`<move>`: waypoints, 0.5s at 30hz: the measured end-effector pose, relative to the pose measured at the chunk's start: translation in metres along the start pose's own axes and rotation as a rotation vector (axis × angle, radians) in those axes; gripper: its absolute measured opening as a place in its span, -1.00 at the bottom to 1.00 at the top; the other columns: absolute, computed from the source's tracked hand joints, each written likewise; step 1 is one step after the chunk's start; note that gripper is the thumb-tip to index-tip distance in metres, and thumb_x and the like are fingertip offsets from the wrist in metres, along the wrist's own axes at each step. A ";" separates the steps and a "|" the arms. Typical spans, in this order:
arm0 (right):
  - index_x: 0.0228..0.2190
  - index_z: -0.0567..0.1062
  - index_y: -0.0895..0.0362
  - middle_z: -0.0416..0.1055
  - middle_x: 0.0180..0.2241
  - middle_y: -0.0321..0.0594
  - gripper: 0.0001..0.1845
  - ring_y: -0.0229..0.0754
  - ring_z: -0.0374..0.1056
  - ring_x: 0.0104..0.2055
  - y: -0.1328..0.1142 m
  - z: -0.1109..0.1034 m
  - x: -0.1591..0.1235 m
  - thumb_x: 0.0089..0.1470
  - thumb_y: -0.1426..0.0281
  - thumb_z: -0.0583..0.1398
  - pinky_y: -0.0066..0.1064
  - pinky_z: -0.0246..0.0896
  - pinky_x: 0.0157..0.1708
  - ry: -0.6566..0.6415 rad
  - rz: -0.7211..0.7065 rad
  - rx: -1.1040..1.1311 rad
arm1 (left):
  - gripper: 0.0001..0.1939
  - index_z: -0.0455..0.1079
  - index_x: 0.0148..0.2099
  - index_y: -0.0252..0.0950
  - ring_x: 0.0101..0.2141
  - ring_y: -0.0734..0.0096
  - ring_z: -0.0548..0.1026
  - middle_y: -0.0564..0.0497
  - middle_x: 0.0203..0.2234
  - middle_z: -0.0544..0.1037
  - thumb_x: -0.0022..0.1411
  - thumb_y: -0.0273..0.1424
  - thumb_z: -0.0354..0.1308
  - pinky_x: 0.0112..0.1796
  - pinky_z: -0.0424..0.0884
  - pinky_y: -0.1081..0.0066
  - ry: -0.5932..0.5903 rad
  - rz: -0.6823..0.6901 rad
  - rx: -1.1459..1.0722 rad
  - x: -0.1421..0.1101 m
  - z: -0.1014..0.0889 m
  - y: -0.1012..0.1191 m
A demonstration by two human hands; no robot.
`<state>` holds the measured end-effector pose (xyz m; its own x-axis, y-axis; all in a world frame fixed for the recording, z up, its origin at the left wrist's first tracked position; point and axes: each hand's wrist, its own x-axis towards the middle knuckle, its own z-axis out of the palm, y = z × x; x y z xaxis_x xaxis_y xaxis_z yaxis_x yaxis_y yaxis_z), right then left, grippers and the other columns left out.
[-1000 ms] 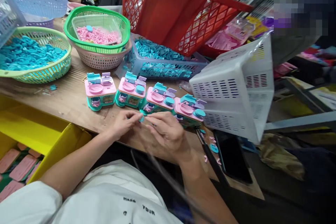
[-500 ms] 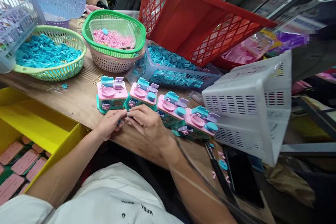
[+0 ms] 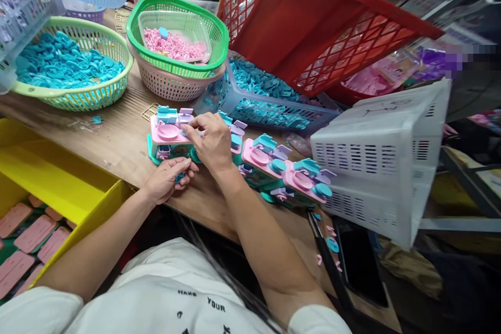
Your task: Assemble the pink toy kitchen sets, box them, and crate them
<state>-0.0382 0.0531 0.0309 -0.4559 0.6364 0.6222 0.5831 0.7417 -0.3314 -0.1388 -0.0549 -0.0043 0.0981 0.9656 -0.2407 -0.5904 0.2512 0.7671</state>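
Observation:
Several pink-topped toy kitchen units stand in a slanting row on the table. My right hand (image 3: 211, 141) is at the leftmost toy kitchen (image 3: 169, 135), its thumb and fingertips pinched on a small blue round piece (image 3: 183, 132) at the right end of the pink top. The fingers mostly cover that piece. Below, near the table's front edge, my left hand (image 3: 169, 180) is curled around small blue pieces (image 3: 179, 177). Behind my right hand the second toy kitchen (image 3: 236, 138) is partly hidden. The third toy kitchen (image 3: 266, 159) and the rightmost toy kitchen (image 3: 307, 181) each carry a blue disc.
Behind the row stand a pale green basket (image 3: 84, 99) of blue parts, a green basket (image 3: 224, 42) with pink parts, and a tilted red crate (image 3: 282, 26). A white crate (image 3: 360, 167) lies at right near a phone (image 3: 362, 266). A yellow bin (image 3: 94, 214) is at left.
My right hand has moved away from my left hand, up and forward to the leftmost toy's top. My left hand stays low, still curled around blue pieces. The view has shifted slightly.

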 end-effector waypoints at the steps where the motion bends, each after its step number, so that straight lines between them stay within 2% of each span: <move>1: -0.46 0.49 0.08 0.48 -0.42 -0.22 -0.63 -0.13 0.32 -0.31 0.001 0.000 0.000 0.32 0.17 0.18 -0.29 0.18 -0.19 -0.012 -0.007 0.007 | -0.52 0.48 -0.38 -0.42 -0.63 0.74 0.19 0.06 -0.54 0.39 -0.07 -0.09 0.49 -0.65 -0.02 0.66 -0.001 0.000 -0.001 0.000 -0.001 0.000; 9: -0.44 0.49 0.07 0.55 -0.38 -0.20 -0.65 -0.13 0.38 -0.29 0.006 0.000 -0.005 0.35 0.19 0.15 -0.30 0.19 -0.19 0.010 -0.088 0.013 | -0.49 0.48 -0.37 -0.42 -0.63 0.73 0.21 0.06 -0.54 0.40 -0.09 -0.06 0.49 -0.66 -0.02 0.65 -0.008 0.001 -0.005 0.000 -0.001 -0.003; 15: -0.40 0.52 0.07 0.55 -0.37 -0.19 -0.64 -0.12 0.38 -0.27 0.007 0.003 -0.012 0.37 0.17 0.11 -0.27 0.12 -0.18 0.034 -0.080 -0.033 | -0.53 0.48 -0.36 -0.41 -0.62 0.72 0.22 0.05 -0.53 0.41 -0.03 -0.07 0.47 -0.65 0.00 0.64 -0.013 0.006 0.015 0.000 -0.001 -0.004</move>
<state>-0.0307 0.0514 0.0190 -0.4793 0.5670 0.6698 0.5676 0.7824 -0.2562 -0.1370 -0.0562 -0.0076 0.1056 0.9678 -0.2283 -0.5789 0.2465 0.7772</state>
